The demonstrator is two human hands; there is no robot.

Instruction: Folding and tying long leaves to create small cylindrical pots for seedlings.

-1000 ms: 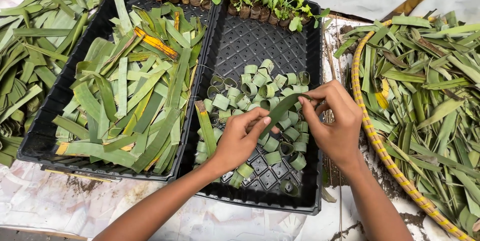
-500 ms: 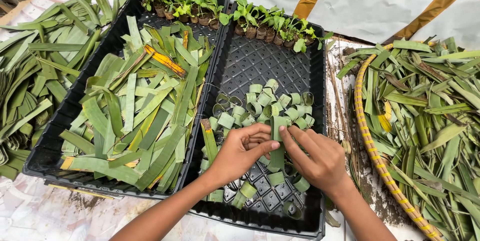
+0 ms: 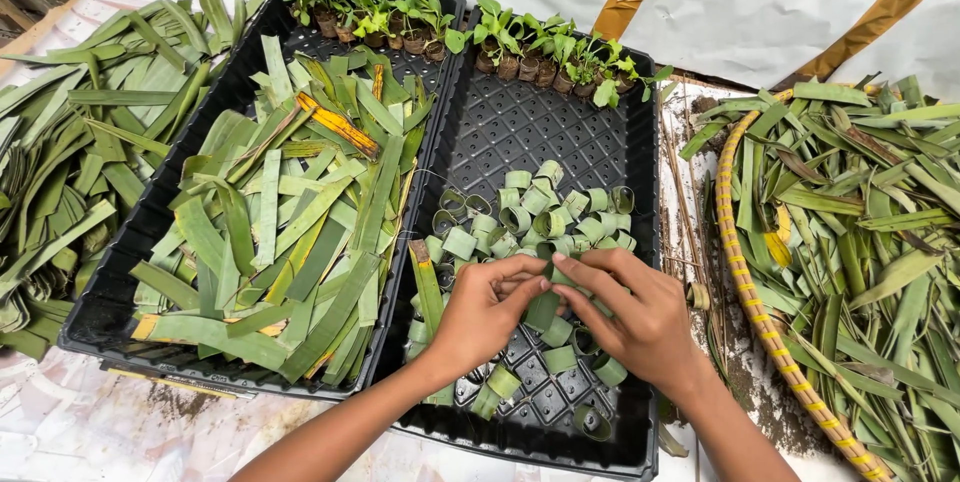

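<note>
Outdoor work surface covered with white sheeting (image 3: 80, 422); brick wall at top left, more pale sheeting with tan tape strips along the back. Two black plastic trays sit side by side at centre.

Left tray (image 3: 95, 327): filled with flat green leaf strips (image 3: 270, 232), laid loosely in several directions, a few yellowed. More leaf strips lie in a heap (image 3: 70, 162) on the surface left of this tray.

Right tray (image 3: 640, 242): gridded bottom, partly bare. A row of small seedlings (image 3: 480, 37) in leaf pots runs along the far edges of both trays. In the middle and near part of the right tray stand many short rolled leaf rings (image 3: 540, 207), packed close together.

Right of the trays: a shallow woven basket with a yellow-banded rim (image 3: 740, 272), piled with green leaf pieces (image 3: 870, 212).

Left hand (image 3: 485, 312) and right hand (image 3: 640, 317) meet over the near half of the right tray, just above the rings. Fingertips of both hands pinch one green leaf strip (image 3: 545, 310) between them; it hangs down from the fingers towards the tray. Thumbs and forefingers closed on it, other fingers loosely curled. Whether the strip is already curled cannot be told.
</note>
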